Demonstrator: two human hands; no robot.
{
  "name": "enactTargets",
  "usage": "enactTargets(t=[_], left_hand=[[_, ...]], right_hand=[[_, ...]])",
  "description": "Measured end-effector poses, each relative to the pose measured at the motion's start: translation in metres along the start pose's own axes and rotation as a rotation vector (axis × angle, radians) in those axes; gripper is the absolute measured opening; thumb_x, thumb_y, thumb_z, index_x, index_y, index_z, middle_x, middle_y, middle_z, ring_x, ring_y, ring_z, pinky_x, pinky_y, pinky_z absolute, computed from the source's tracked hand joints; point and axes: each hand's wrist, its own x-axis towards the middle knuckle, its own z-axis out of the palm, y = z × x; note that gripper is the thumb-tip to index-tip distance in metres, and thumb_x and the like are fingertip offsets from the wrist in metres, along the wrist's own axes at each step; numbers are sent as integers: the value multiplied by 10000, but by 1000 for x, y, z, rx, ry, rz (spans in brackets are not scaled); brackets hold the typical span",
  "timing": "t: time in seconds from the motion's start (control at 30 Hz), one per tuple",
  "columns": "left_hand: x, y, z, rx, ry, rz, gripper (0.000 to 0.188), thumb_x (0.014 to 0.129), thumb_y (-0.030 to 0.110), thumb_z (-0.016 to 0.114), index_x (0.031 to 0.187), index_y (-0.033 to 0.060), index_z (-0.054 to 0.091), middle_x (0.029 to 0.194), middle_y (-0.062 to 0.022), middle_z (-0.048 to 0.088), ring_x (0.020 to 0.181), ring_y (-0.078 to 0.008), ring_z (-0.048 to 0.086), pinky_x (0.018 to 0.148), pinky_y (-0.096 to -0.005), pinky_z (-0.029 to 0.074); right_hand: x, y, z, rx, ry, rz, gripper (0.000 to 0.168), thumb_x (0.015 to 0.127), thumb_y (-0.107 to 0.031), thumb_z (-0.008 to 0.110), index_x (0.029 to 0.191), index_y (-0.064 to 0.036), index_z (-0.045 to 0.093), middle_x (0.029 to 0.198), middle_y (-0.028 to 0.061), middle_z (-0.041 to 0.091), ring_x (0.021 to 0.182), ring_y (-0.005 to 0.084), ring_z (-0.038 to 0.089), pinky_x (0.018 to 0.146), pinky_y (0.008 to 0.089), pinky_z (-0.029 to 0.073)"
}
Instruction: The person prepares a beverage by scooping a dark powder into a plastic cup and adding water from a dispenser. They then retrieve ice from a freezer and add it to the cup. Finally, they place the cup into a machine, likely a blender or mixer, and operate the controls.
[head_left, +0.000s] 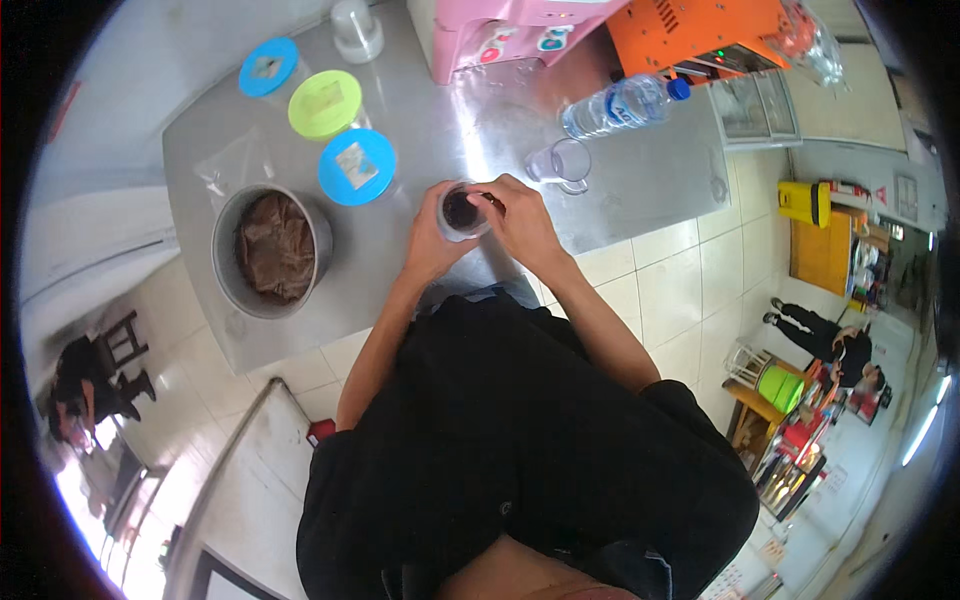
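Note:
My left hand is wrapped around a small clear cup with dark contents, near the front edge of a metal table. Over the cup's right rim, my right hand has its fingers pinched together at the opening; whether they hold something small cannot be told. To the right of the hands is a clear mug with a handle. A metal pot at the left holds a brown mass in a plastic bag. Between pot and hands sits a jar with a blue lid.
Jars with a green lid and a blue lid stand farther back. A pink water dispenser, a plastic water bottle and an orange appliance are at the back right. Two people are in the distance, one at each side.

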Motion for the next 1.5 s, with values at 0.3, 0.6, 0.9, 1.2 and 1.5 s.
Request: enactTargets(t=[0.3, 0.6, 0.9, 1.2, 1.5], left_hand=[[4, 5, 6, -5, 2, 44, 840, 745, 31, 914, 1461, 34, 475, 1361, -137, 652, 1265, -238, 652, 1090, -379, 524], [12, 21, 21, -10, 47, 35, 832, 735, 91, 953, 1439, 68, 509, 1348, -138, 663, 1247, -272, 676, 1069, -407, 546], [13, 14, 26, 29, 89, 99, 853, 724, 113, 943, 1451, 57, 501, 1351, -142, 637, 1256, -296, 658, 1080, -420, 527], [12, 15, 27, 43, 112, 83, 870, 704, 138, 941, 1451, 77, 500, 1406, -168, 593, 1317, -365, 593, 1130, -454, 481], [14, 17, 28, -27, 132, 51, 885, 684, 80, 947, 1460, 78, 525, 1416, -140, 599, 1351, -291, 599, 1145, -412, 482]], right_hand=[[-9, 12, -8, 24, 79, -50, 166, 997, -104, 720, 1136, -34, 777, 972, 168, 678, 881, 379, 685, 804, 461, 555], [-4, 14, -26, -8, 44, -80, 142, 997, -80, 711, 1101, 0, 766, 1008, 208, 725, 910, 411, 706, 814, 466, 566], [4, 13, -33, 32, 15, -7, 147, 1015, -90, 702, 1108, 3, 766, 1001, 208, 747, 890, 375, 740, 788, 441, 575], [9, 12, -30, -33, 136, -92, 137, 1024, -87, 705, 1101, 6, 772, 974, 194, 753, 815, 317, 764, 741, 396, 592], [11, 6, -39, -134, 29, -14, 138, 1035, -97, 696, 1086, -1, 780, 964, 169, 760, 808, 288, 769, 738, 398, 590]])
